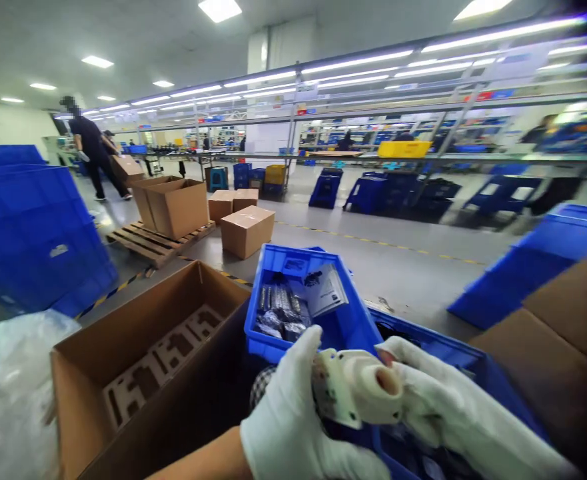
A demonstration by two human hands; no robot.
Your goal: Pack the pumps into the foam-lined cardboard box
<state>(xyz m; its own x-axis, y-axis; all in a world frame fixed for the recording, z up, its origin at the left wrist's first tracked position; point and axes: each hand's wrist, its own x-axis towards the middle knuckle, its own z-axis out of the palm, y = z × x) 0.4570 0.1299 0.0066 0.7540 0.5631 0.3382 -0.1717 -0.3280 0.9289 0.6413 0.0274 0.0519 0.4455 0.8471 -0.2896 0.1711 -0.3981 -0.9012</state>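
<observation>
Both my hands wear white gloves and hold one cream plastic part (360,390) with a round open end, low in the middle of the view. My left hand (290,417) wraps round its left side, thumb up. Wrapped round the part's right side is my right hand (433,393), with a finger over the top. Just beyond them stands a blue bin (273,320) with dark bagged pieces and a printed sheet (323,290) in it. To the left an open cardboard box (83,387) holds a cut-out cardboard insert (166,360).
Stacked blue crates (28,233) stand at the left and a crinkled plastic bag (8,387) lies at the lower left. Cardboard boxes (246,230) sit on the floor and on a wooden pallet (146,243). A person (93,150) carries a box at the far left. Brown cardboard (568,347) lies at the right.
</observation>
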